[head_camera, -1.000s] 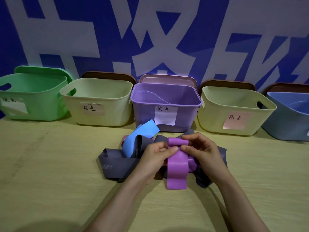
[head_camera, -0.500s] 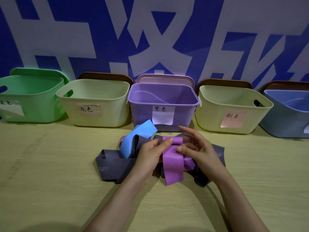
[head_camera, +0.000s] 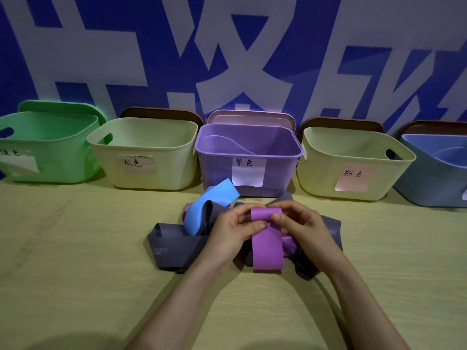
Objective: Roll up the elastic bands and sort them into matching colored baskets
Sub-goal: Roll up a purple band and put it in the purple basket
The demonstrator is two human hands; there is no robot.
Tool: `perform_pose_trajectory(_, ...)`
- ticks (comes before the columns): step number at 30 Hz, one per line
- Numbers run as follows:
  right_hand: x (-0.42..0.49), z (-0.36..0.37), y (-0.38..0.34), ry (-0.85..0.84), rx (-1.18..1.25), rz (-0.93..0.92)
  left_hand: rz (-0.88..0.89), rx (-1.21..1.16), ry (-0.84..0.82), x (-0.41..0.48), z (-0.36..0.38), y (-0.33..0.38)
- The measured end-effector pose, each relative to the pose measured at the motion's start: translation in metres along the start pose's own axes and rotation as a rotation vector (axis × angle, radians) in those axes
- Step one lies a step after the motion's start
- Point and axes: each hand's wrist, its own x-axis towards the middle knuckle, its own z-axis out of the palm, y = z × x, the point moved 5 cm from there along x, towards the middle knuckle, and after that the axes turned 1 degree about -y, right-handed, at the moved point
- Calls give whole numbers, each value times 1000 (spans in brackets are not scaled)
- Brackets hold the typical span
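Note:
A purple elastic band lies over a heap of bands in the middle of the table. My left hand and my right hand both pinch its far end, which is curled over into a small roll between the thumbs and fingers. Under it lie a grey band and a blue band, and a bit of pink band peeks out at the left. The purple basket stands straight behind the heap.
Along the wall stand a green basket, a cream basket with a grey label, a cream basket with a pink label and a blue basket. Lids lean behind them. The wooden table spreads around the heap.
My right hand's fingers, stretched out half a second ago, have curled back onto the purple band's end. The rolled end has turned over a little more.

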Motion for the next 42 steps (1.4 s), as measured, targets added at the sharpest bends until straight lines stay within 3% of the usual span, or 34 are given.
perform_pose_trajectory(8,0,0,1,76,108,-42,-68,-55,56,-1,2,-6)
perform_pose_trajectory(17,0,-3,-2,52,54,-91,-92,-67,-16,-2,0,-1)
perform_pose_trajectory(21,0,-2,-3,27,-34,-119,-103,-106,44,-1,1,-3)
perform_pose_trajectory(29,0,1,3,19,-145,-114,-19,-128,106,-1,1,-4)
perform_pose_trajectory(33,1,3,5,-3,-86,-50,27,-170,125,0,1,-1)
perform_pose_trajectory(42,0,0,8,-42,-56,15,113,-26,100,-3,-2,3)
